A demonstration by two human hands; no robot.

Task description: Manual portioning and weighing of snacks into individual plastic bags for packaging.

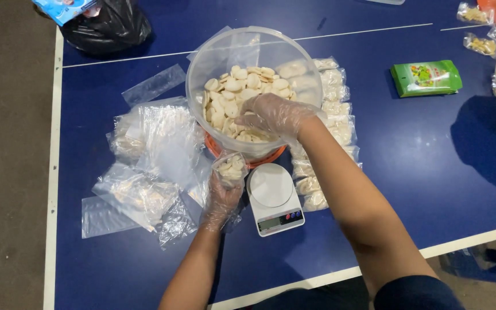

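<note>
Here R hand [274, 115] inside tub [202, 69], L hand [222, 198] holds bag [231, 168]

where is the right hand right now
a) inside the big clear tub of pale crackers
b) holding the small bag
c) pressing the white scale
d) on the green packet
a: the gloved right hand reaches into the clear tub among the pale crackers.
</note>
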